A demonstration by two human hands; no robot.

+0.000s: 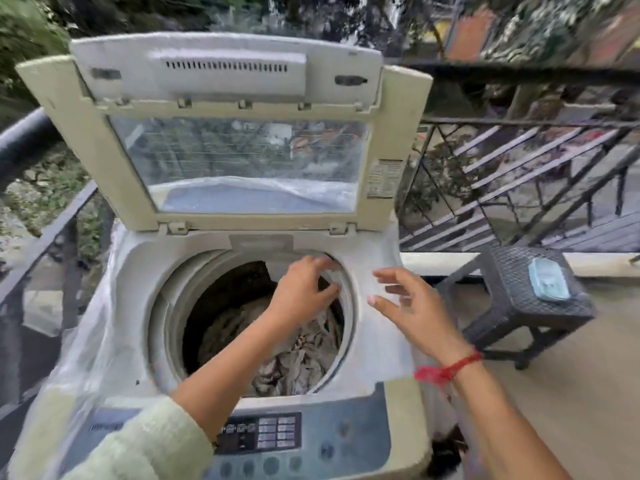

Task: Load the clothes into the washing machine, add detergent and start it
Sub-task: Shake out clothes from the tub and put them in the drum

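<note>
Pale green sleeve (pixel 145 441), red wrist thread (pixel 446 369)

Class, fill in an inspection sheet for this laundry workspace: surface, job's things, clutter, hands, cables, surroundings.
Surface: washing machine top, pale; lid raised upright.
Job's things: clothes lie in the drum; control panel at the near edge; detergent not identified.
Clutter: light blue object on a dark stool.
Hands: left hand at the drum's far rim, fingers bent, grip unclear; right hand open above the machine's top.
Cables: nothing seen.
Surroundings: metal railing, greenery beyond.
</note>
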